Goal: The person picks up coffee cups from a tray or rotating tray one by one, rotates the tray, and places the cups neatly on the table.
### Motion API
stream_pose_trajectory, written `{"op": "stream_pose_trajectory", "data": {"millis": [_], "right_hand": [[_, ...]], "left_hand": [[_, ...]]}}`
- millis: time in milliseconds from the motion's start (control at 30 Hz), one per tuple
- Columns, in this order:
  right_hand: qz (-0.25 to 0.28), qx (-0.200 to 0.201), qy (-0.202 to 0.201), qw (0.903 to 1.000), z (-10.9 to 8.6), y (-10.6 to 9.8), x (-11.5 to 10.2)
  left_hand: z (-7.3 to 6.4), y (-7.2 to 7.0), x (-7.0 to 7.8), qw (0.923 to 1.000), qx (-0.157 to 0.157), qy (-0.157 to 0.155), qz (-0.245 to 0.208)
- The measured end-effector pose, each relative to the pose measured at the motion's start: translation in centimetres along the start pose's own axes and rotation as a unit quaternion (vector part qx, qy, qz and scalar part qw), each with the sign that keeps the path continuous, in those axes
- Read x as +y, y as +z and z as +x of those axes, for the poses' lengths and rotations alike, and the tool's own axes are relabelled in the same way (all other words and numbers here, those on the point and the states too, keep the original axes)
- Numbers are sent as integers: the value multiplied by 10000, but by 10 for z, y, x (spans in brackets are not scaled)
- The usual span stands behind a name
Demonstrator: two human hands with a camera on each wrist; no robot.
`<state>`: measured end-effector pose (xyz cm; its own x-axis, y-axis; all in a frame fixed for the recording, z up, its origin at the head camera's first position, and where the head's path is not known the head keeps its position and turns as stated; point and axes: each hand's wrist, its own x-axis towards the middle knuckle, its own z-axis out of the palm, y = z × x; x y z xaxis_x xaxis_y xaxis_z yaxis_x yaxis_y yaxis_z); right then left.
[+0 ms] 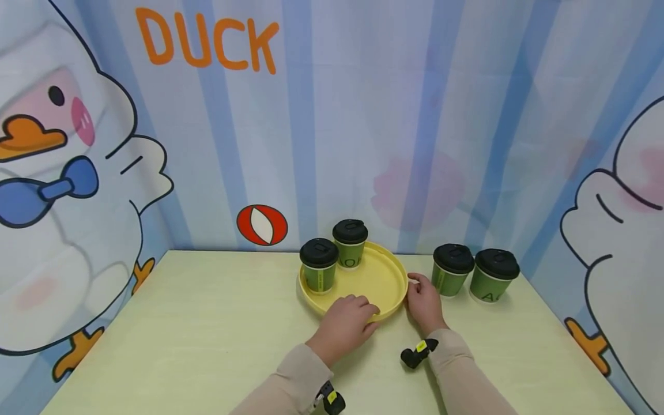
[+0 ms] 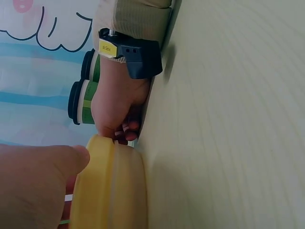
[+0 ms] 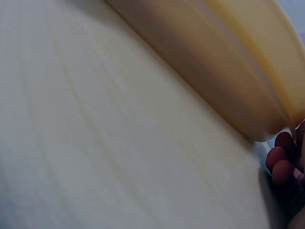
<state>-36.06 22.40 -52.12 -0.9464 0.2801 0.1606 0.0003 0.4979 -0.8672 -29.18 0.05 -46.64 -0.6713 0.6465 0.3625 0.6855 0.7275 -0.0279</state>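
Note:
A round yellow tray (image 1: 385,271) lies near the back of the table. Two green paper cups with black lids stand on it: a front cup (image 1: 319,274) at its left side and a back cup (image 1: 351,253) behind. My left hand (image 1: 344,325) grips the tray's near rim, its curled fingers over the inside and its thumb (image 2: 66,160) at the rim. At the right side, my right hand (image 1: 425,302) holds the edge with bent fingers (image 3: 282,171); its thumb is mostly hidden in the right wrist view.
Right of the tray, two more lidded green cups, one (image 1: 450,276) on the left and another (image 1: 493,279) beside it, stand on the pale wooden table (image 1: 207,323). A blue striped curtain (image 1: 353,115) with duck drawings hangs behind the table.

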Motion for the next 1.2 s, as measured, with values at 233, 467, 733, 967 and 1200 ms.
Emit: {"op": "stream_pose_trajectory", "data": {"millis": [233, 467, 733, 967, 1200], "right_hand": [[-7, -56, -5, 10000, -3, 1, -1], [11, -34, -15, 10000, -2, -1, -1], [85, -48, 58, 9999, -1, -1, -1], [40, -91, 97, 9999, 0, -1, 0], [74, -86, 101, 9999, 1, -1, 1]], "left_hand": [[-4, 6, 0, 9992, 390, 110, -30], [-7, 1, -2, 9989, 448, 82, -78], [-11, -3, -9, 9990, 443, 75, -79], [-15, -6, -18, 9996, 266, -52, -111], [-20, -6, -24, 9991, 213, -229, -272]]}}
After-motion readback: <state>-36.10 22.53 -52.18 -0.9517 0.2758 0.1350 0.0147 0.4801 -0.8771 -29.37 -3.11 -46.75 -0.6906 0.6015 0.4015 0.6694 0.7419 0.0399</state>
